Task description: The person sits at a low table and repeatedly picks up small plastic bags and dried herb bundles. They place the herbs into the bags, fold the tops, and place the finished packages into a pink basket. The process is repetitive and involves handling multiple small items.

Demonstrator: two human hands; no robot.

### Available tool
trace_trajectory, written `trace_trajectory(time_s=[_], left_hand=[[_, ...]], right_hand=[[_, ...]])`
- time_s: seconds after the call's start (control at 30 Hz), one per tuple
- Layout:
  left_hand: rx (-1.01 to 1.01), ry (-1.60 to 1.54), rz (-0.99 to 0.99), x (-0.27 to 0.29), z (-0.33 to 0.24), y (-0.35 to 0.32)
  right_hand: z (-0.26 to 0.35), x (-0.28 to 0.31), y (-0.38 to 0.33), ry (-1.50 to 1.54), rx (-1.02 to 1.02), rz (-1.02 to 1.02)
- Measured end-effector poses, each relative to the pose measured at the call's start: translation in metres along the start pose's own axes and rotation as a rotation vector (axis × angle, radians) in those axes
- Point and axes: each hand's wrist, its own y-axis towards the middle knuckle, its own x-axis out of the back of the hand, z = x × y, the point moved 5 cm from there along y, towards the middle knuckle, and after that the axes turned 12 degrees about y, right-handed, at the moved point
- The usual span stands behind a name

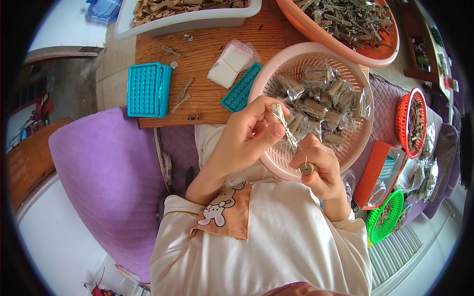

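Above my lap, my left hand (249, 130) pinches a small bundle of dried plant stems (282, 123) between thumb and fingers. My right hand (321, 165) is closed on a small round brown piece, like a spool (306, 168). A thin pale thread runs between the bundle and this piece. Just beyond both hands stands a pink plastic basket (260, 81) holding several clear-wrapped packets (321, 106) of brown rolls. The fingertips of my right hand partly hide the round piece.
On the wooden table (197, 49) lie teal trays (148, 91), clear bags (229, 64) and loose stems. A white bin (197, 19) and an orange basin (385, 54) stand at the back. Rightward are a red basket (402, 118), an orange box (373, 172) and a green basket (373, 229).
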Motion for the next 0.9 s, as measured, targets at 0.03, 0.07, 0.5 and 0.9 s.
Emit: trace_trajectory(time_s=[0.03,0.07,0.5,0.9], left_hand=[[0.001,-0.001,0.011,0.002,0.001,0.000],[0.003,-0.002,0.021,0.004,0.002,-0.001],[-0.107,0.070,-0.170,0.028,-0.014,-0.002],[-0.125,0.666,-0.088,0.010,-0.032,-0.001]], right_hand=[[0.001,-0.001,0.001,-0.042,0.069,0.027],[0.001,-0.002,0.002,-0.052,0.087,0.030],[0.000,-0.002,0.007,-0.227,0.011,0.020],[0.011,0.015,0.008,-0.330,0.093,-0.377]])
